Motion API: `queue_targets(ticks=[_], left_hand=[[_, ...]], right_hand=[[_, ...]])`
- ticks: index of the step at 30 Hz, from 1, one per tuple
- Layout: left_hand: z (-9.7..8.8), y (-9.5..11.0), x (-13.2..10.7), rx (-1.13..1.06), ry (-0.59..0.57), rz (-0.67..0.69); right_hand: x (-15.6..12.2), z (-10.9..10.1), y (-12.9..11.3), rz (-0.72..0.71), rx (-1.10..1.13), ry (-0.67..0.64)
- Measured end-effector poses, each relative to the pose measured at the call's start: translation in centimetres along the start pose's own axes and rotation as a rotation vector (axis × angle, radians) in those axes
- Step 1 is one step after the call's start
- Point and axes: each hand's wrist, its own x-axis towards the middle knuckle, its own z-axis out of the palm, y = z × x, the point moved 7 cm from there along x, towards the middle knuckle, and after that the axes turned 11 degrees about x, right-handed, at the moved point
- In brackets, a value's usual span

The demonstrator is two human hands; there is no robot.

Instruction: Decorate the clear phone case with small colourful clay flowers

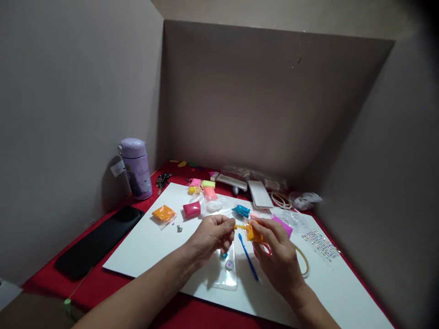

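My right hand (279, 256) grips a small packet of orange clay (254, 232) over the middle of the white board (144, 246). A thin yellow-orange strip of clay (241, 226) stretches from the packet to my left hand (211, 237), whose thumb and fingers pinch its end. Beneath my hands lie a clear plastic sleeve (222, 278) with small round pieces on it and a blue modelling tool (248, 257). Red scissor handles (266, 249) show partly behind my right hand.
Packets of clay, including an orange one (163, 213), a dark pink one (191, 209) and a blue one (241, 210), lie around the board. A purple bottle (136, 171) and a black phone-like slab (98, 242) stand left. Gem stickers (321, 244) lie right. Grey walls enclose the table.
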Motion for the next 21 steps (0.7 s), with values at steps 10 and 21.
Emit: queue_targets(ticks=[10, 21], left_hand=[[-0.3, 0.9, -0.1, -0.087, 0.028, 0.028], [0.0, 0.6, 0.1, -0.030, -0.014, 0.098]], right_hand=[[-0.1, 0.1, 0.6, 0.039, -0.050, -0.022], [0.3, -0.2, -0.6, 0.008, 0.133, 0.020]])
